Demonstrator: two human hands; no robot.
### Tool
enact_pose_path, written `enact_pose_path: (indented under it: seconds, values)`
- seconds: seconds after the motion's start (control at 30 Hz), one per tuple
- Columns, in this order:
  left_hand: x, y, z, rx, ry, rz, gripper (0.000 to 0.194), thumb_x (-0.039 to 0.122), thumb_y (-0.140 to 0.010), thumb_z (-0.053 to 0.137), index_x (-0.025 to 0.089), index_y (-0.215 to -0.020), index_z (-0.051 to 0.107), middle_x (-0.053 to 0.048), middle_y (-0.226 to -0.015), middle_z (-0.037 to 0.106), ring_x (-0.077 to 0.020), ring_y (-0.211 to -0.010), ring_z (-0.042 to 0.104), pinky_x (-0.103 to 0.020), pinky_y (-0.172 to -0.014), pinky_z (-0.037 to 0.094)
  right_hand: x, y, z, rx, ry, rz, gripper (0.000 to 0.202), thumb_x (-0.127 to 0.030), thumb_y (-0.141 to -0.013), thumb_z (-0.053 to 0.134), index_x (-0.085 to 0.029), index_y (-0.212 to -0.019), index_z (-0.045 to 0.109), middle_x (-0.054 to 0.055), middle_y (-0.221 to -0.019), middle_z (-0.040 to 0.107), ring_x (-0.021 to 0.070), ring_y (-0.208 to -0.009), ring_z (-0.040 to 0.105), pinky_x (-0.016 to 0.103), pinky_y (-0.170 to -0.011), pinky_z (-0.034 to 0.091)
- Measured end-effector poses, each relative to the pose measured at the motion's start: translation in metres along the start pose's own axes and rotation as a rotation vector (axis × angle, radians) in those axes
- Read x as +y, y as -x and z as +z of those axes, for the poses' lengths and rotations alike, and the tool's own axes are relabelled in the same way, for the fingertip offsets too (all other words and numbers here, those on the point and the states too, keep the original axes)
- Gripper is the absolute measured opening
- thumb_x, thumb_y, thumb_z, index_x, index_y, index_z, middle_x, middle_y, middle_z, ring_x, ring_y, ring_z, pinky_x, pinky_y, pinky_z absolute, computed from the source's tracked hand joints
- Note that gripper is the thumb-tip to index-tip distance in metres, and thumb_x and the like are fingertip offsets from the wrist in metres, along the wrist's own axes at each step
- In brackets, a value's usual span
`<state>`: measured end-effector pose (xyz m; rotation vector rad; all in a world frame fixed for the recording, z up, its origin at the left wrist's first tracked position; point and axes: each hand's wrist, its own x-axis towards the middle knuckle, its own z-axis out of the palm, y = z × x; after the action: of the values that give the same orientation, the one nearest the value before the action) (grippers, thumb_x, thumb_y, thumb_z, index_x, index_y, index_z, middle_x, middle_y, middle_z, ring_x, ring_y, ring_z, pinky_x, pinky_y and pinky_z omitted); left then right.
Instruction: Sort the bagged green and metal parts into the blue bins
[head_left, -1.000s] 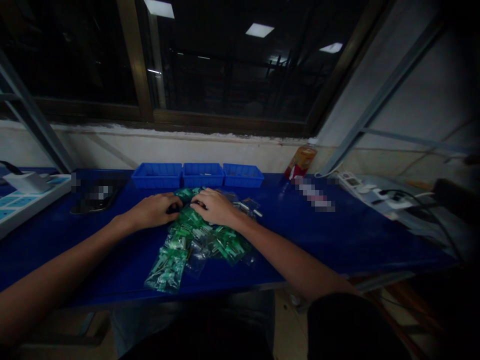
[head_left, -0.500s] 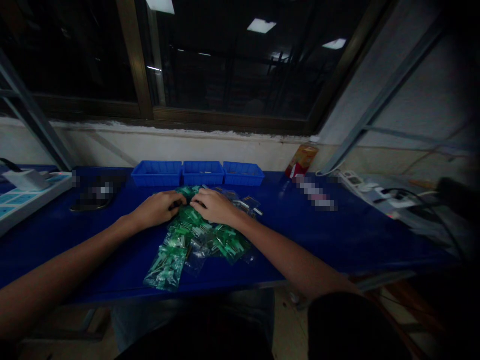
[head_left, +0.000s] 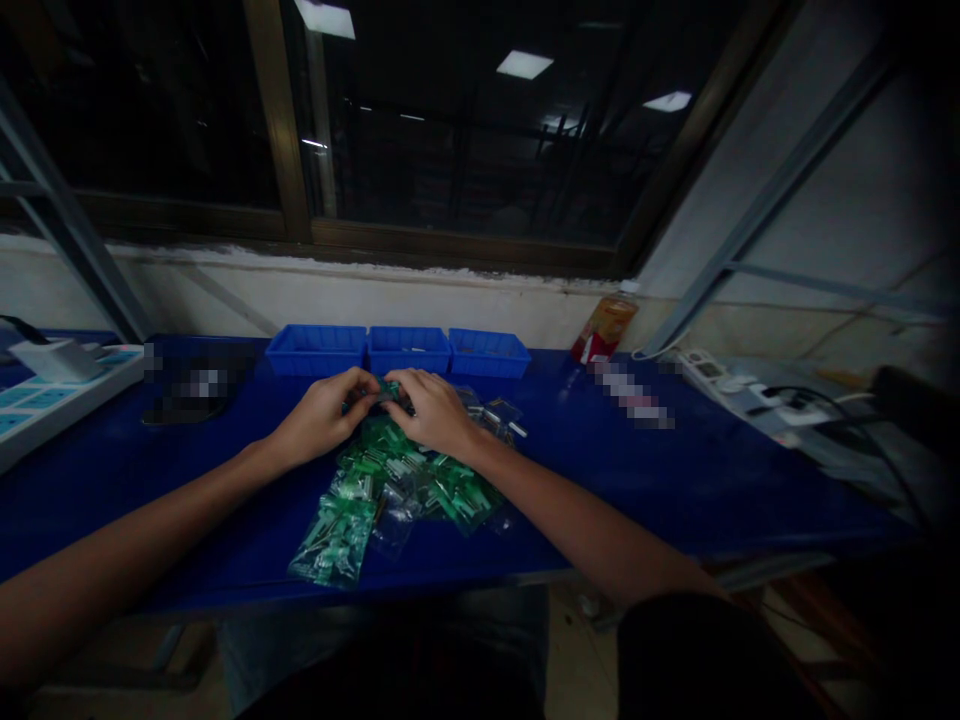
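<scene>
Closer together and slightly raised since the earlier frame, the left hand [head_left: 326,415] and right hand [head_left: 435,410] now meet at a green packet [head_left: 386,389], where before they were a little apart with their fingers curled down at the far end of the pile. Seen from the head camera, the left thumb and forefinger are bent nearly together, pinching the packet's left side. On the right, thumb and fingers curl around its other side with a small gap between them, green plastic showing in it; the exact grip of the fingertips is too dim to tell.

Below and between the wrists lies a pile of green bags [head_left: 390,450] with pale and metallic small parts inside, spread on the blue table [head_left: 600,480]. One green bag [head_left: 334,540] reaches toward the near edge. Clear bags [head_left: 499,410] lie beside the right wrist. Beyond the hands, three blue bins [head_left: 319,350] stand in a row by the wall. Farther right is a bottle [head_left: 606,325] of amber liquid; a white power strip [head_left: 67,400] lies far left.
</scene>
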<state>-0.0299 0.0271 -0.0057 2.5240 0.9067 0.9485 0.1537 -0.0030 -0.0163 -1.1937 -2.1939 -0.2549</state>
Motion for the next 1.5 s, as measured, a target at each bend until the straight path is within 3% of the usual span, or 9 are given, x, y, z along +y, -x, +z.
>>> enact_pose_path:
  seconds: [0.1,0.27,0.43,0.67,0.83,1.03,1.17,1.3,1.5]
  values:
    - [0.0028,0.0011,0.0013,0.031,0.036,0.013,0.016,0.028,-0.083,0.044,0.016,-0.092,0.050,-0.003,-0.084,0.061,-0.0140,-0.074,0.059,-0.024,-0.065,0.046,-0.0022,0.0002,-0.0009,0.008,0.034,-0.041,0.017,-0.029,-0.084,0.048,-0.016,-0.094,0.054,0.006,-0.085,0.059,0.0170,-0.081,0.052,0.030,-0.072,0.037]
    - [-0.0023,0.0016,0.0001,0.020,-0.024,0.073,0.022,0.027,-0.083,0.046,0.016,-0.102,0.050,-0.005,-0.090,0.061,-0.0154,-0.081,0.059,-0.027,-0.072,0.047,-0.0023,0.0002,-0.0002,0.048,0.015,-0.042,0.023,-0.031,-0.089,0.040,-0.015,-0.089,0.056,0.005,-0.080,0.059,0.0148,-0.077,0.051,0.028,-0.071,0.036]
    - [-0.0043,0.0016,-0.0018,0.008,-0.102,0.127,0.022,0.030,-0.083,0.047,0.016,-0.098,0.054,-0.005,-0.087,0.061,-0.0160,-0.080,0.058,-0.028,-0.072,0.045,-0.0018,0.0001,-0.0004,0.024,0.009,-0.052,0.029,-0.028,-0.091,0.033,-0.016,-0.079,0.056,0.005,-0.075,0.058,0.0145,-0.075,0.051,0.028,-0.070,0.036]
    - [0.0005,0.0011,-0.0047,-0.023,-0.060,0.050,0.028,0.037,-0.088,0.037,0.016,-0.089,0.056,-0.003,-0.081,0.062,-0.0155,-0.075,0.057,-0.025,-0.067,0.042,-0.0045,0.0004,-0.0045,0.057,-0.081,-0.046,0.024,-0.033,-0.083,0.050,-0.017,-0.101,0.050,0.004,-0.084,0.060,0.0156,-0.079,0.053,0.029,-0.073,0.038]
    - [0.0011,0.0018,-0.0056,-0.082,-0.057,0.020,0.033,0.039,-0.088,0.033,0.016,-0.079,0.055,-0.001,-0.071,0.059,-0.0142,-0.067,0.055,-0.024,-0.063,0.040,-0.0043,0.0009,-0.0033,0.052,-0.023,-0.089,0.016,-0.027,-0.086,0.045,-0.017,-0.093,0.054,0.005,-0.083,0.059,0.0151,-0.077,0.052,0.028,-0.069,0.036]
    - [0.0000,0.0034,-0.0039,-0.009,-0.017,0.089,0.030,0.037,-0.083,0.046,0.017,-0.105,0.051,-0.003,-0.085,0.062,-0.0148,-0.075,0.058,-0.024,-0.068,0.044,-0.0034,0.0005,-0.0026,0.048,0.000,-0.059,0.022,-0.027,-0.090,0.036,-0.016,-0.085,0.055,0.005,-0.077,0.058,0.0151,-0.075,0.051,0.028,-0.069,0.035]
    - [-0.0008,0.0036,-0.0024,0.010,-0.059,0.130,0.025,0.036,-0.085,0.044,0.017,-0.098,0.055,-0.004,-0.084,0.062,-0.0152,-0.075,0.058,-0.026,-0.069,0.045,-0.0042,0.0005,-0.0025,0.022,-0.027,-0.077,0.025,-0.024,-0.090,0.033,-0.015,-0.078,0.054,0.005,-0.074,0.058,0.0144,-0.072,0.051,0.028,-0.069,0.037]
    - [-0.0019,0.0033,-0.0027,0.031,-0.081,0.098,0.026,0.037,-0.087,0.039,0.017,-0.092,0.056,-0.004,-0.084,0.063,-0.0163,-0.077,0.059,-0.026,-0.070,0.044,-0.0057,0.0012,-0.0031,0.037,-0.112,-0.066,0.018,-0.030,-0.087,0.043,-0.016,-0.093,0.052,0.004,-0.079,0.059,0.0144,-0.075,0.053,0.028,-0.070,0.039]
    - [-0.0027,0.0024,-0.0030,-0.042,-0.111,0.055,0.030,0.036,-0.089,0.034,0.016,-0.082,0.056,-0.003,-0.073,0.062,-0.0150,-0.068,0.057,-0.025,-0.064,0.041,-0.0058,0.0010,-0.0025,0.051,-0.071,-0.089,0.015,-0.027,-0.085,0.046,-0.016,-0.092,0.053,0.004,-0.079,0.059,0.0142,-0.074,0.053,0.027,-0.069,0.039]
